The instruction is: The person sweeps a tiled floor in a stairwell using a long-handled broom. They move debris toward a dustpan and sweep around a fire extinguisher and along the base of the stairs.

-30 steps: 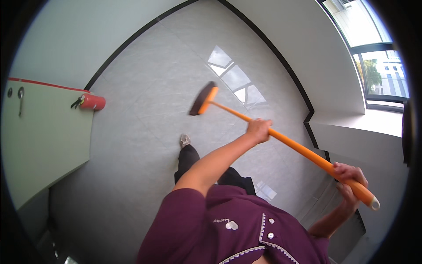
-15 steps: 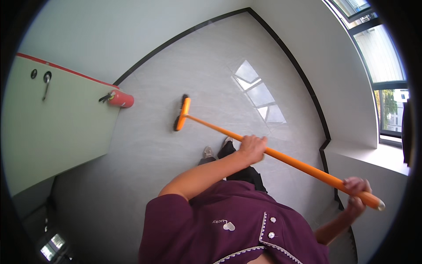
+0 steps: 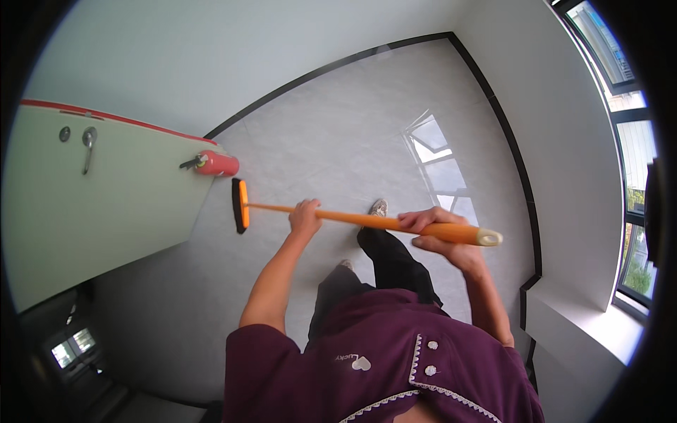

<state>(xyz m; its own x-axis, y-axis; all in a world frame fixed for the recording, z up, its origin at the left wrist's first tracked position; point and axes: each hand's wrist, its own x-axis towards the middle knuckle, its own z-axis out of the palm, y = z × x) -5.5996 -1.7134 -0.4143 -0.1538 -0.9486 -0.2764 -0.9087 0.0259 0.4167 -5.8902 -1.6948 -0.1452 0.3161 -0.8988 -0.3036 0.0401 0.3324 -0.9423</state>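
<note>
Across the front of my body runs a broom point(image 3: 352, 218) with a long orange handle. Its head point(image 3: 242, 206), orange with dark bristles, is on the grey floor at the left, close to a pale green door. My left hand point(image 3: 305, 217) is closed around the handle's lower, thinner stretch. Near the thick end with its pale cap, my right hand point(image 3: 444, 236) grips the handle, thumb below and fingers over the top.
A red fire extinguisher point(image 3: 217, 163) stands beside the green door point(image 3: 106, 204), just beyond the broom head. Dark skirting point(image 3: 493, 106) borders the floor point(image 3: 331, 127) along pale walls. Windows point(image 3: 635, 155) with a sill are at the right. My shoes stand apart below the handle.
The broom head has swept left and slightly nearer, toward the door. My left hand has moved left; my right hand has come inward and up from the far right. One foot has stepped forward.
</note>
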